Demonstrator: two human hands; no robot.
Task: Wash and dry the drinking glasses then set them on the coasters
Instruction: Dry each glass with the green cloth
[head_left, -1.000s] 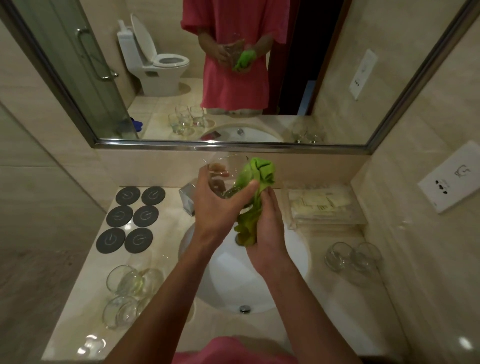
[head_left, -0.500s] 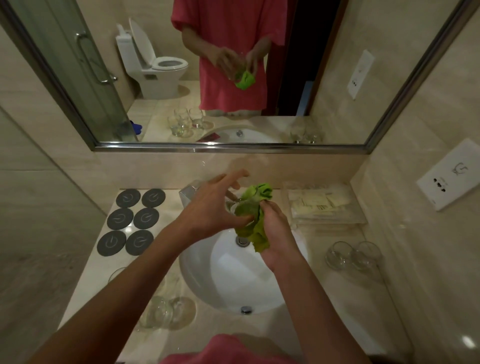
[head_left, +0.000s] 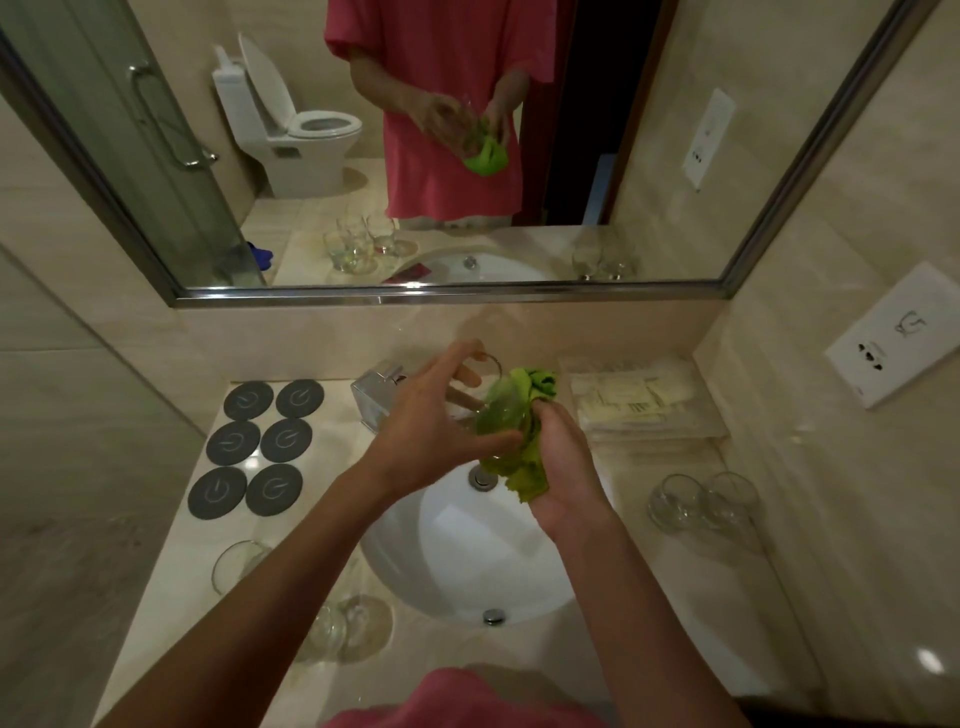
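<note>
A: Hands: left hand grips the drinking glass, fingers spread round its wall, thumb low. Right hand is clamped on the green cloth, pressing it against the glass. Both are held above the white basin, clear of the table.

B: Risks?

A: Glass likely wet, so it could slip if the cloth drags harder than the spread fingers hold. It would fall into the basin or onto the chrome tap just behind.

B: Others?

A: The left forearm passes over glasses near the table's front edge; dropping the elbow could knock them. The six dark coasters sit bare at far left, two glasses at right.
</note>
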